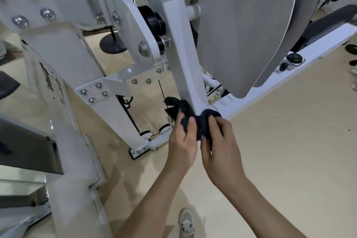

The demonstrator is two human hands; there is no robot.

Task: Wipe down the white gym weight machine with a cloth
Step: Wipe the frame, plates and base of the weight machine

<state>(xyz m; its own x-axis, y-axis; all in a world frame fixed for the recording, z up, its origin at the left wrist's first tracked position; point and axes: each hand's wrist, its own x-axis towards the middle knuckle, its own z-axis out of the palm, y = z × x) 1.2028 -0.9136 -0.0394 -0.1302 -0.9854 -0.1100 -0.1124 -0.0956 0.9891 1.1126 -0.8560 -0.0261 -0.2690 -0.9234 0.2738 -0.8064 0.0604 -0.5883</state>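
The white gym weight machine (pixel 63 52) fills the upper and left part of the view, with bolted plates and a slanted white upright post (pixel 185 75). A dark cloth (pixel 185 112) is wrapped around the foot of that post. My left hand (pixel 182 141) grips the cloth's left part, its thumb over the fabric. My right hand (pixel 220 141) pinches the cloth's right part against the post's base. Both hands sit just below the post, close together.
A large grey curved panel (pixel 251 25) hangs to the right of the post. A white base beam (pixel 289 73) runs off to the right along the beige floor (pixel 289 160). Black cables and small pulleys (pixel 154 131) lie left of the hands. My shoe (pixel 186 222) shows at the bottom.
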